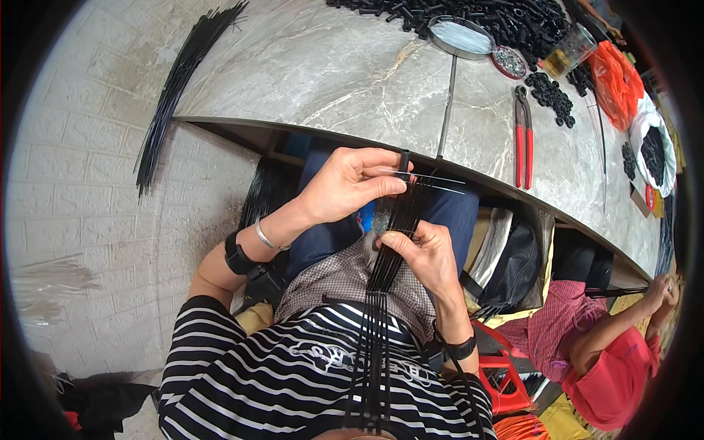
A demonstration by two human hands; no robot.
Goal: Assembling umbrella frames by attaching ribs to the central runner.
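Near the table's [330, 95] near edge, the left hand [356, 183] pinches a black tube [404, 161], the right hand [425, 253] black strands [408, 209] — likely light, springy, slippery — best gripped mid-bundle.

This looks like a small workshop. On the grey, marble-patterned table [293, 88], a heap of short black tubular parts [506, 29] spreads along the far edge, red-handled metal pliers [523, 139] lie by the near edge, and a bundle of thin black rods [187, 84] overhangs the left edge. A red-clothed co-worker [609, 381] sits by the near right corner.
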